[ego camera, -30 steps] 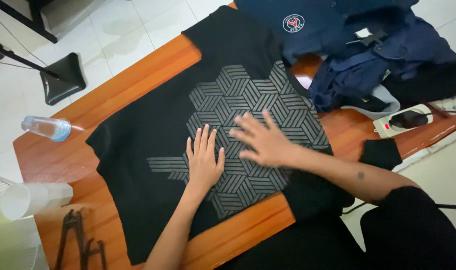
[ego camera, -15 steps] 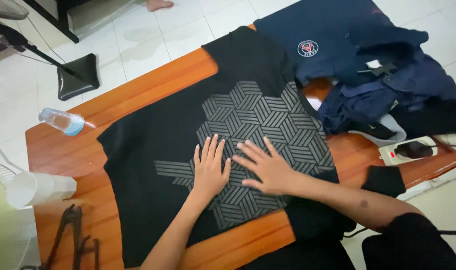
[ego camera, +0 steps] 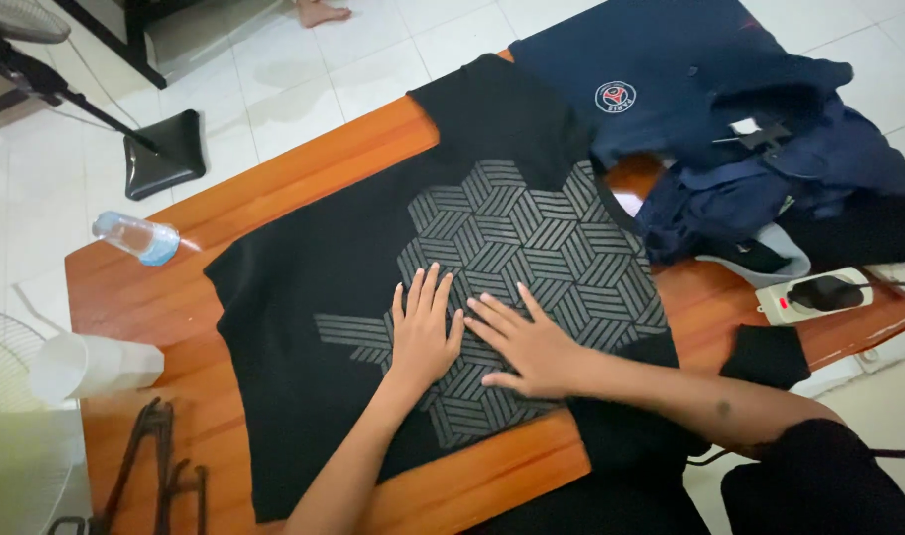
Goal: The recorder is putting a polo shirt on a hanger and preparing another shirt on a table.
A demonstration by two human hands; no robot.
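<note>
Head view: left hand (ego camera: 425, 332) and right hand (ego camera: 532, 342) lie flat, fingers spread, gripping nothing, on the black T-shirt (ego camera: 314, 267); pressing unevenly could wrinkle the shirt.

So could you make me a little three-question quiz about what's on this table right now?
1. True or false: both hands lie flat on the black T-shirt.
2. Which lies on its side near the table's far left edge? A) plastic bottle B) mug C) book
3. Fill in: the right hand rests beside the ____ hand on the grey print.

Key:
1. True; the left hand and right hand press on the geometric print.
2. A, the plastic bottle.
3. left
</note>
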